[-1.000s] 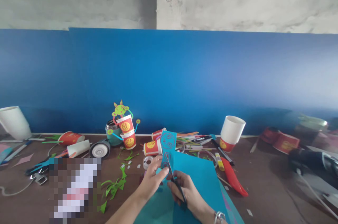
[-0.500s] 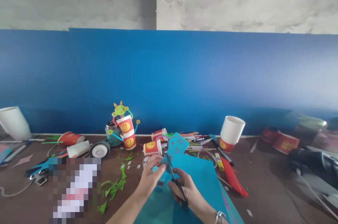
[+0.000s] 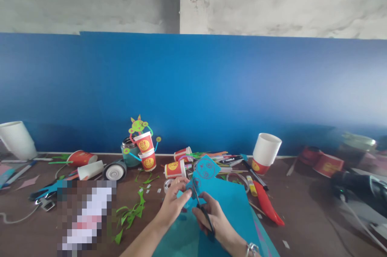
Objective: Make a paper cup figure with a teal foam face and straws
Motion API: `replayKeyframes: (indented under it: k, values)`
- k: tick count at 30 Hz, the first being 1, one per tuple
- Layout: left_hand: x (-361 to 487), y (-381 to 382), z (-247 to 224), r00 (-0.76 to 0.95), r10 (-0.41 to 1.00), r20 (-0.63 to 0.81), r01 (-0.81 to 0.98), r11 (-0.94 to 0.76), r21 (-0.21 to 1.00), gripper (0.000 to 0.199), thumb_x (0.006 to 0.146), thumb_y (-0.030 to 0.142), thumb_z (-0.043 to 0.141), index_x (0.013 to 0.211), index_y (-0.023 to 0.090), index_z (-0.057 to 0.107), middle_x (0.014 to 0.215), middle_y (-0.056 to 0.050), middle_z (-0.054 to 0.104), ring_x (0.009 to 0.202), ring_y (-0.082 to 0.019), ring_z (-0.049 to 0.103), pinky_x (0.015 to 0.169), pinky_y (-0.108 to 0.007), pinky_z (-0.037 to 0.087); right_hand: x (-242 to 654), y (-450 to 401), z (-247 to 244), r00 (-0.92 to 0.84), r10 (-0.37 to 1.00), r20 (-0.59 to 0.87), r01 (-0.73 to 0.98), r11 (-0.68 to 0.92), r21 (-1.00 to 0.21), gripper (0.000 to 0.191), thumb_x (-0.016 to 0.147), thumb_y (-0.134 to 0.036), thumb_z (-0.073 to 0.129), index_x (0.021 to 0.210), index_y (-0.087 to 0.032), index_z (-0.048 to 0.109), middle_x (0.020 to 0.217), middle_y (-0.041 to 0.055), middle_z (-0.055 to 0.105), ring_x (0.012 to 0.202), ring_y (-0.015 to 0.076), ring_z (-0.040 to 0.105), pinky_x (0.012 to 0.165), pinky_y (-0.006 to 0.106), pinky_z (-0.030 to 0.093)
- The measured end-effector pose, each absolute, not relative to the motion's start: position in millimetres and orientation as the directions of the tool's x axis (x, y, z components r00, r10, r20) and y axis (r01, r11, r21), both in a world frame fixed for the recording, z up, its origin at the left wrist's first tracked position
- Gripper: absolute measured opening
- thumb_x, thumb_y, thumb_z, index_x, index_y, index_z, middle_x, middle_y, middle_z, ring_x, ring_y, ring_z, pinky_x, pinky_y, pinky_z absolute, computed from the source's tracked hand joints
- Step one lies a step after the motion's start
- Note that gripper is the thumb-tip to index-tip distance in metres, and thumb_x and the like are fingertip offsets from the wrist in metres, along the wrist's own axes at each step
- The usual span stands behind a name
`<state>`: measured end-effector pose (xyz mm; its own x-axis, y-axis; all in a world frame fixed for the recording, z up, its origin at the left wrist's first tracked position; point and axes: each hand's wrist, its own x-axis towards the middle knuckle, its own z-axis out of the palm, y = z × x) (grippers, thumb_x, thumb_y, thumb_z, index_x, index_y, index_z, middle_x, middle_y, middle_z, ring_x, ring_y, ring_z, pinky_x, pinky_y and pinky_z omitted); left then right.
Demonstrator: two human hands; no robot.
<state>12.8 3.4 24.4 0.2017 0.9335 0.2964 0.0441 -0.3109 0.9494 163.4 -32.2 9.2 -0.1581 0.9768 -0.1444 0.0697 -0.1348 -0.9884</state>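
A small piece of blue paper [image 3: 207,168] with a round face drawn on it stands up from my left hand [image 3: 175,196], whose thumb and fingers pinch its lower end. My right hand [image 3: 213,217] is wrapped round the dark handles of a pair of scissors [image 3: 207,216]. The blades point up and to the left and meet the paper beside my left fingertips; whether they are parted is too small to tell. Under both hands lies a large blue sheet [image 3: 232,196].
Left of the sheet are green paper scraps [image 3: 133,212]. Behind stands a cup figure [image 3: 145,148] beside a dark jar. Red and white paper cups [image 3: 174,169], pens and a glue stick [image 3: 251,185] lie toward the back. To the right are a red pouch-like thing [image 3: 267,204] and stacked white cups [image 3: 266,148].
The blue paper with the face has turned slightly and shifted a little right against the scissors. Both hands stay in nearly the same place.
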Motion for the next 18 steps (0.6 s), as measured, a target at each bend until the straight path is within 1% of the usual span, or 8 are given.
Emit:
replayKeyframes:
  k: [5, 11, 15, 18]
  values:
    - [10.5, 5.3, 25.0, 0.204, 0.933, 0.296, 0.058, -0.314, 0.948, 0.023, 0.073, 0.041, 0.063, 0.064, 0.02, 0.06, 0.105, -0.008, 0.059, 0.108, -0.028, 0.049, 0.096, -0.039, 0.035, 163.8, -32.2, 10.2, -0.176, 0.974, -0.14, 0.069, -0.129, -0.989, 0.054, 0.067, -0.047, 0.067, 0.104, -0.014, 0.047, 0.041, -0.0103, 0.05, 0.031, 0.0049, 0.033, 0.031, 0.016, 0.026]
    - [11.1, 6.1, 22.5, 0.181, 0.928, 0.325, 0.025, -0.335, 0.942, 0.024, 0.075, 0.041, 0.063, 0.063, 0.02, 0.059, 0.101, -0.008, 0.06, 0.104, -0.027, 0.051, 0.091, -0.036, 0.038, 164.4, -33.2, 13.4, -0.171, 0.975, -0.141, 0.076, -0.13, -0.989, 0.053, 0.067, -0.047, 0.067, 0.103, -0.013, 0.049, 0.04, -0.0101, 0.05, 0.03, 0.0045, 0.032, 0.031, 0.016, 0.026]
    - [13.6, 5.6, 19.0, 0.118, 0.928, 0.353, 0.016, -0.358, 0.934, 0.026, 0.078, 0.041, 0.061, 0.064, 0.02, 0.056, 0.098, -0.007, 0.06, 0.1, -0.026, 0.053, 0.089, -0.035, 0.039, 164.9, -32.8, 14.6, -0.182, 0.971, -0.154, 0.085, -0.141, -0.986, 0.054, 0.067, -0.046, 0.068, 0.104, -0.013, 0.049, 0.041, -0.009, 0.052, 0.03, 0.0048, 0.034, 0.032, 0.016, 0.027]
    - [14.2, 4.4, 20.3, 0.148, 0.92, 0.363, 0.043, -0.373, 0.927, 0.026, 0.078, 0.039, 0.06, 0.062, 0.02, 0.053, 0.098, -0.007, 0.059, 0.101, -0.026, 0.052, 0.091, -0.036, 0.037, 164.7, -33.0, 15.4, -0.187, 0.968, -0.166, 0.083, -0.153, -0.985, 0.053, 0.064, -0.045, 0.071, 0.101, -0.013, 0.049, 0.044, -0.0084, 0.054, 0.032, 0.0052, 0.039, 0.032, 0.016, 0.03]
